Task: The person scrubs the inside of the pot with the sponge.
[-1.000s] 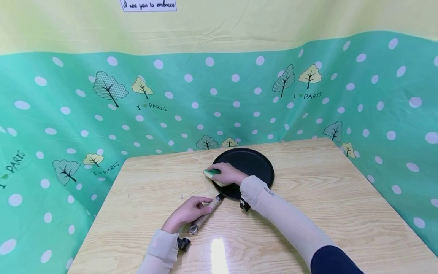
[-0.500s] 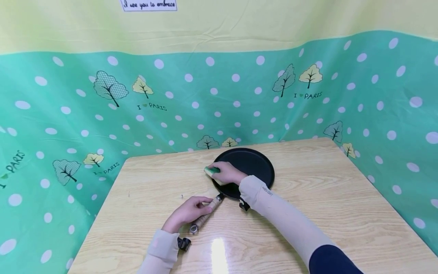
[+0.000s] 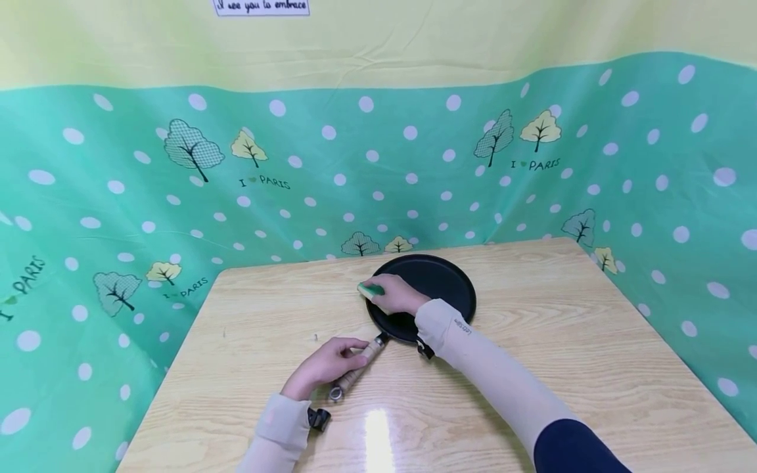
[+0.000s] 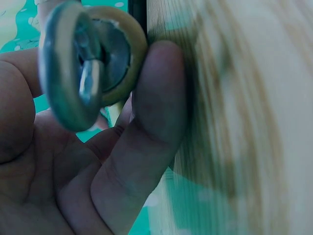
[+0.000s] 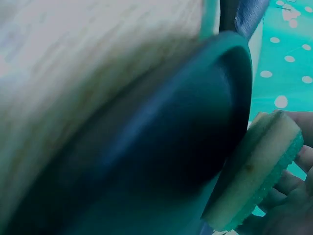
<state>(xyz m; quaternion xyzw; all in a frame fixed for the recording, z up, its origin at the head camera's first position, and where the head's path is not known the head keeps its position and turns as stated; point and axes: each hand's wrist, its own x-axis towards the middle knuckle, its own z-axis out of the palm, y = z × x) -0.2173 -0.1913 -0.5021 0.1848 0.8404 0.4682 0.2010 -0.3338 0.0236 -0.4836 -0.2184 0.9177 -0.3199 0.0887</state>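
Shifted since the frame one second back: the sponge and right hand, slightly, toward the far side of the pan. Left hand and handle show no clear change.

Observations, left to right, pan as landmark:

Left hand: on the near-left side of the pan. Thumb and fingers grip the handle; in the left wrist view they lie on both sides of it, with a metal ring at its free end.

Handle: pale brown, running from the pan's near-left rim toward the person.

Sponge: at the pan's left rim. In the right wrist view, pale foam faces the pan and the green layer faces the hand. Pressure of contact: cannot tell.

Right hand: above the pan's left part, fingers and thumb pinching the sponge.

Pan: black, round, shallow, lying flat on the table.

Handling, judged by eye: pan stiff and probably the heaviest item, its smooth dark surface likely low in friction; best held by the handle, midway or nearer the rim, against turning. Sponge likely light, soft and compressible, not fragile; best pinched across its long sides, fingertips above the foam face.
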